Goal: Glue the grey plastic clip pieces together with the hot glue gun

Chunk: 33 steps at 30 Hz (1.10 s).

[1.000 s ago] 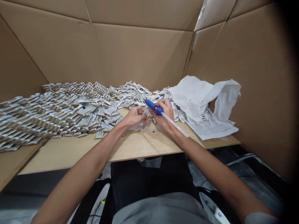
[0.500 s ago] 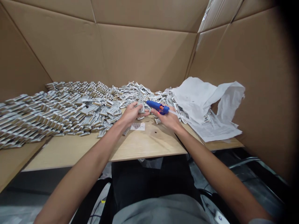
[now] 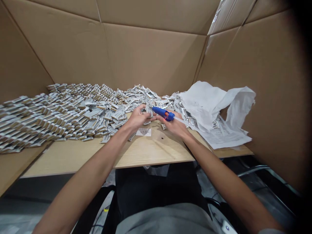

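My left hand (image 3: 138,118) is closed around a small white cut-out piece (image 3: 149,110), held up between thumb and fingers above the board. A blue hot glue gun (image 3: 162,112) with an orange part and a clear glue stick (image 3: 181,121) at its rear is gripped in my right hand (image 3: 174,125). The gun's tip points left and meets the white piece or lies very near it; whether they touch I cannot tell. Both hands are close together, their fingertips almost meeting. Below them a small printed slip (image 3: 143,132) lies on the wooden board (image 3: 151,151).
Stacked white and brown pieces (image 3: 44,120) cover the left side. More loose pieces (image 3: 141,92) lie along the back. Crumpled white paper (image 3: 207,97) rests over pieces at the right. Cardboard walls (image 3: 153,58) enclose the board.
My left hand and the white piece have tilted and moved slightly up and right. The glue gun has shifted a little left, bringing my hands closer together.
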Tool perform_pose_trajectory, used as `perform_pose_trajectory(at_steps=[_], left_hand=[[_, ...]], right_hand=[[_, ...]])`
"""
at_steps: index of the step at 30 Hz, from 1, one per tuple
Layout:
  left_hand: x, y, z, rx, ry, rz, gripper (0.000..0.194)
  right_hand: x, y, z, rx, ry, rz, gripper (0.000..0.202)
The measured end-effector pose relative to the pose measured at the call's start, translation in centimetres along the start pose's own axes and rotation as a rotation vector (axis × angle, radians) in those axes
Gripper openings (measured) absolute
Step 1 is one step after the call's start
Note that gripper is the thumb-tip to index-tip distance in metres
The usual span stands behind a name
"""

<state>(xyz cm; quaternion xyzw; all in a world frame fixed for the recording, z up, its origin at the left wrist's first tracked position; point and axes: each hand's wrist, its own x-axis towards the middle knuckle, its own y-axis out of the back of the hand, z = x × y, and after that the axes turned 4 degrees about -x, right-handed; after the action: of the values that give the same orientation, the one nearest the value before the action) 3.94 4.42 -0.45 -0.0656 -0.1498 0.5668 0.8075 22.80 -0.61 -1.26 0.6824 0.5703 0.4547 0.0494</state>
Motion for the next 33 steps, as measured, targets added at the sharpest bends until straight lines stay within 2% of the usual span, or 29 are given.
perform_pose_trajectory(at_steps=[9,15,21,25,29,33], left_hand=[[0.0,0.1,0.1,0.048,-0.001,-0.009,0.03],[-0.1,0.0,0.2,0.046,0.0,0.004,0.031],[-0.3,-0.1,0.5,0.066,-0.007,0.006,0.031],[-0.3,-0.1,0.5,0.099,-0.003,0.004,0.029],[-0.2,0.2,0.4,0.18,-0.058,-0.014,0.028],[-0.4,0.9,-0.1,0.372,-0.2,-0.022,0.026]], right_hand=[[0.3,-0.4,0.7,0.043,0.032,-0.033,0.034],[0.3,-0.5,0.8,-0.021,0.052,-0.04,0.037],[0.2,-0.5,0.8,-0.034,0.071,-0.026,0.042],[0.1,-0.8,0.8,-0.053,0.136,0.001,0.042],[0.1,-1.1,0.7,-0.084,0.223,0.01,0.038],[0.1,-1.2,0.7,-0.081,0.278,0.007,0.035]])
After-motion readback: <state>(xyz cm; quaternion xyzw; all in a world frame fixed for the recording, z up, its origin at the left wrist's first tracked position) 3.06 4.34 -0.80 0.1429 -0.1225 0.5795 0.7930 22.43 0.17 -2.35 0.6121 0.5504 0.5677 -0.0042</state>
